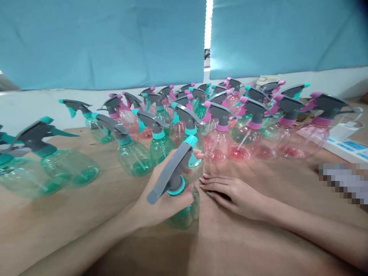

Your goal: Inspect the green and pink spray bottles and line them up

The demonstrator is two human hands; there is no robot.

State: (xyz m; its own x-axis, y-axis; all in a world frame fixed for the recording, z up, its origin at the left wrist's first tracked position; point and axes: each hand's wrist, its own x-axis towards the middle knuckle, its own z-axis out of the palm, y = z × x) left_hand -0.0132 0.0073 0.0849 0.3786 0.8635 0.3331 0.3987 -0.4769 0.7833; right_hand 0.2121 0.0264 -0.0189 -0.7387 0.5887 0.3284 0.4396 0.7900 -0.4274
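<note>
My left hand [156,209] is closed around the neck of a green see-through spray bottle [174,168] with a grey and teal trigger head. That bottle stands close in front of me, slightly tilted in view, and its nozzle points away. My right hand [231,189] lies on the wooden table [244,245] just right of the bottle, palm down, fingers stretched out and holding nothing. Behind both hands stand several more spray bottles: green ones with teal parts, such as the green bottle [133,157], and pink ones with pink parts, such as the pink bottle [217,143].
More green bottles [69,166] stand at the left. A white power strip [345,143] with a plug lies at the right, near a pixelated flat object [345,184]. Blue curtains [115,42] hang behind the table, with a bright gap between them.
</note>
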